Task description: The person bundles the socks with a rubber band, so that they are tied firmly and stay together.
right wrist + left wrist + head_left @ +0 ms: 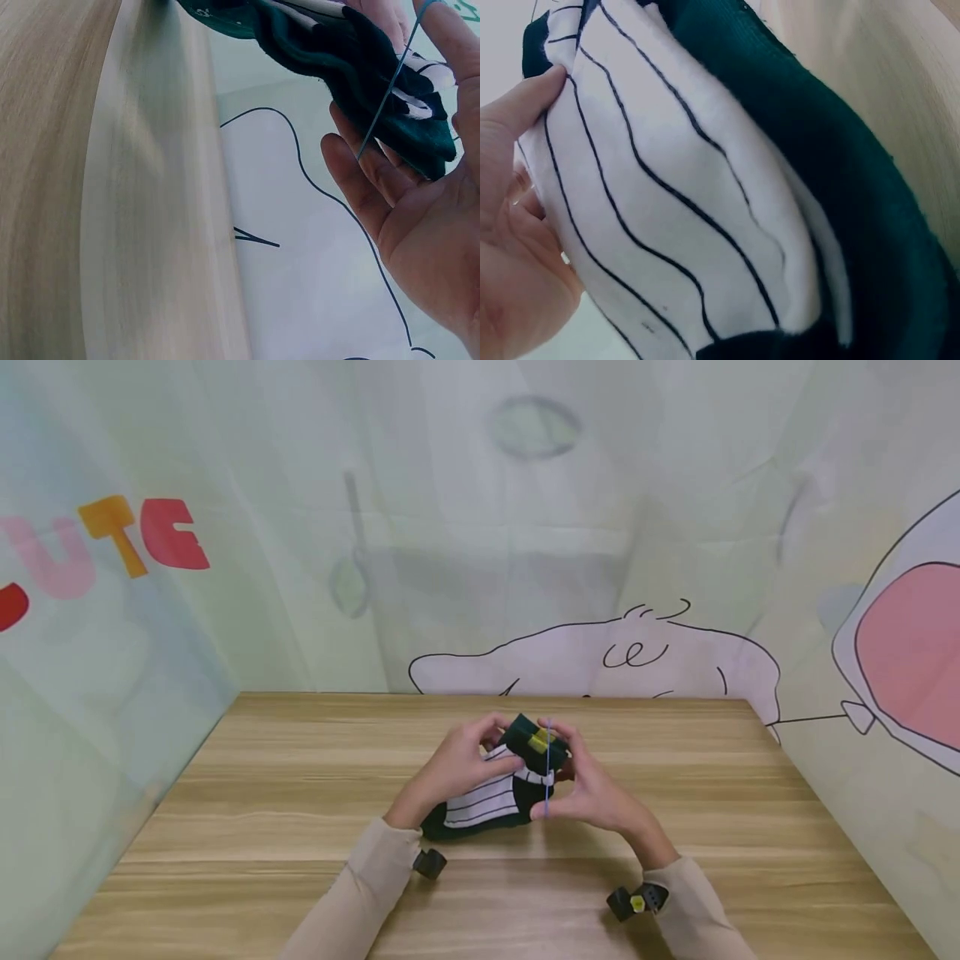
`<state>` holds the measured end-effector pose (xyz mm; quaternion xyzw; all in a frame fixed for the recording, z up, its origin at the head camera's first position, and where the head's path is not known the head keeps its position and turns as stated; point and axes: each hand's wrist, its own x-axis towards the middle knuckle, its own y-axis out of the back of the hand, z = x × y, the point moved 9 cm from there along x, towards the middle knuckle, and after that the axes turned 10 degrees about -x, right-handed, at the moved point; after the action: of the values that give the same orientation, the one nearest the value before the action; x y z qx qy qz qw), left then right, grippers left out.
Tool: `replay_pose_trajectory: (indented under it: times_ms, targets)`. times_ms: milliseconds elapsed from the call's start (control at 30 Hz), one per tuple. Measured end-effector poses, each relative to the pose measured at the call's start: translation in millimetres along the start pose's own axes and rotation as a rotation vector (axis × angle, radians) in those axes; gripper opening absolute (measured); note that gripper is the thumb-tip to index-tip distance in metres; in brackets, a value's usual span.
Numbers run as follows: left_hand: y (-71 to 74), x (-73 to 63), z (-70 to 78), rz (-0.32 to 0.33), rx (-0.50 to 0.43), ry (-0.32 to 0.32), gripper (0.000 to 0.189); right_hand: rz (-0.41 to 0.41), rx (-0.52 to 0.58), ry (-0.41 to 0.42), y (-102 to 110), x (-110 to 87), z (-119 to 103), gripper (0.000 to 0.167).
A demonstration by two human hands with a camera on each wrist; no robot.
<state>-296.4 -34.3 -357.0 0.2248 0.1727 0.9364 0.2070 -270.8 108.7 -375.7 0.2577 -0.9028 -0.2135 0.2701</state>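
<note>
A white sock with thin black stripes (pixel 667 165) lies over a dark green sock (pixel 870 187), as the left wrist view shows. My left hand (pixel 468 760) pinches the bundle, its thumb on the striped cloth and its fingers behind. At the far end a dark green folded part (pixel 519 730) with a yellow patch stands up. A thin blue rubber band (pixel 548 768) is stretched between the thumb and fingers of my right hand (pixel 596 797). Those fingers are spread wide around the right end of the socks, and the band crosses in front of that end.
The socks are held over a wooden table (pixel 285 793). A printed cloth backdrop (pixel 480 560) with cartoon drawings rises behind the table's far edge and along both sides. Small black wrist cameras sit at the left cuff (pixel 430 863) and right cuff (pixel 637 902).
</note>
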Motion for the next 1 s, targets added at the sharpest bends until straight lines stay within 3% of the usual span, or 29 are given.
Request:
replay_pose_trajectory:
  times_ms: [300,467,700,1000]
  targets:
    - [-3.8,-1.4,1.1,0.002,0.016,-0.004,0.035,0.007,-0.069,-0.004,-0.2,-0.3,-2.5,0.102]
    - [-9.1,-1.1,3.4,-0.029,0.005,-0.033,0.034,0.021,-0.136,-0.023,2.4,-0.8,-2.5,0.097]
    - [-16.1,-2.1,3.9,-0.097,-0.019,0.003,0.031,0.037,-0.182,-0.066,5.3,-0.5,-1.0,0.092]
    - [-26.6,-1.8,7.6,-0.164,-0.011,-0.021,0.015,0.041,-0.221,-0.073,4.6,0.6,-1.2,0.087]
